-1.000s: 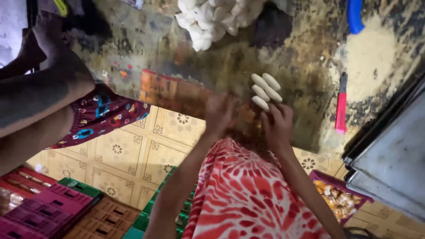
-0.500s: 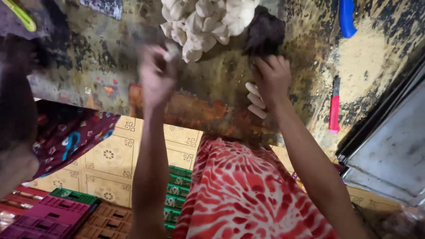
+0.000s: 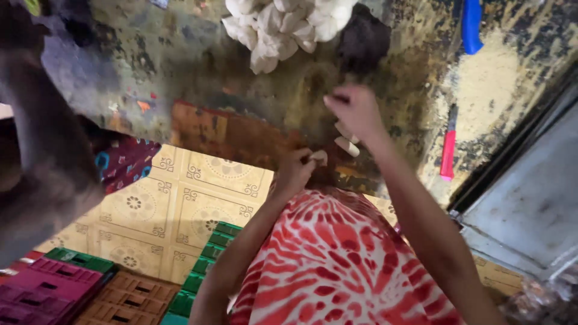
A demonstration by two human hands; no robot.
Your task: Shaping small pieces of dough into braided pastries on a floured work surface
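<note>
My left hand (image 3: 296, 170) is at the near edge of the worn, stained table (image 3: 180, 78), closed on a small white piece of dough (image 3: 318, 157). Further in, my right hand (image 3: 355, 110) hovers over the table with its fingers curled shut; nothing shows in it. Just below that hand lie two or three short white dough rolls (image 3: 347, 143), partly hidden by it. A heap of white dough lumps (image 3: 283, 24) sits at the far side of the table, beyond both hands.
Right of the rolls lies a red-handled knife (image 3: 447, 153), with a blue object (image 3: 471, 27) at the far right. A grey metal tray (image 3: 530, 198) fills the right side. Another person's arm (image 3: 42, 156) reaches in at left. Plastic crates (image 3: 90, 289) stand on the patterned tiled floor (image 3: 180, 204).
My left hand has drawn back from the dough heap to the table's near edge with a piece of dough. My right hand has shifted slightly toward me, above the rolls.
</note>
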